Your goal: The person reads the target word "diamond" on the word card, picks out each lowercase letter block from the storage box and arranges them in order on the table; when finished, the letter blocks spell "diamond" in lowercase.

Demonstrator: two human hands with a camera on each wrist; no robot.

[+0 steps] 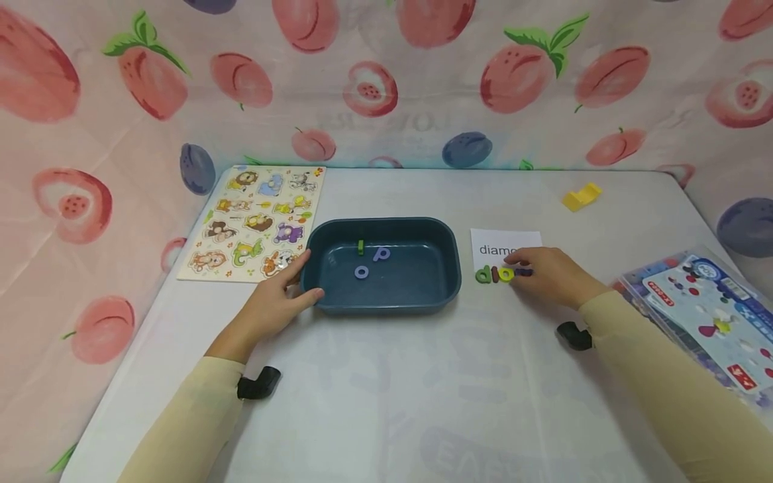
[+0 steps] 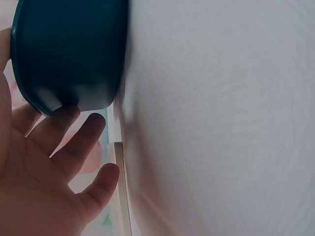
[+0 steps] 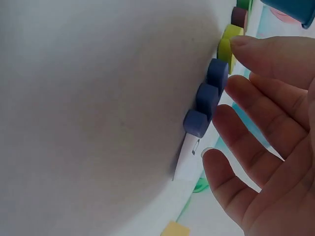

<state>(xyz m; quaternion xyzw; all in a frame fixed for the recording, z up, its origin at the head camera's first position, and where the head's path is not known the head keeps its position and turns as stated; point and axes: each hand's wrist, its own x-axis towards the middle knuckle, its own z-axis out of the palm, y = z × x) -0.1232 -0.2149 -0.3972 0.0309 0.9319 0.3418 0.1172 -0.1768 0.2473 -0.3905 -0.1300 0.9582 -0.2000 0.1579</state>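
My left hand (image 1: 274, 303) holds the left end of a dark blue-green plastic tray (image 1: 386, 307), thumb at the rim and fingers along the outer wall. Inside lie a small green letter piece (image 1: 361, 247), a purple p-shaped letter (image 1: 382, 254) and a purple ring-shaped letter (image 1: 361, 272). At a white card (image 1: 501, 239) reading "diamo…", my right hand (image 1: 552, 276) covers the word's end. Below the print stand a green d (image 1: 483, 275), a dark red letter (image 1: 494, 274), a yellow letter (image 3: 225, 49) and a blue m (image 3: 207, 96). My right thumb touches the yellow one; the other fingers extend beside the m.
An animal puzzle board (image 1: 241, 225) lies at the back left, close to the tray. Toward the back right sits a yellow wavy block (image 1: 582, 197). A clear plastic box with a printed sheet (image 1: 706, 315) rests at the right, beside my right forearm.
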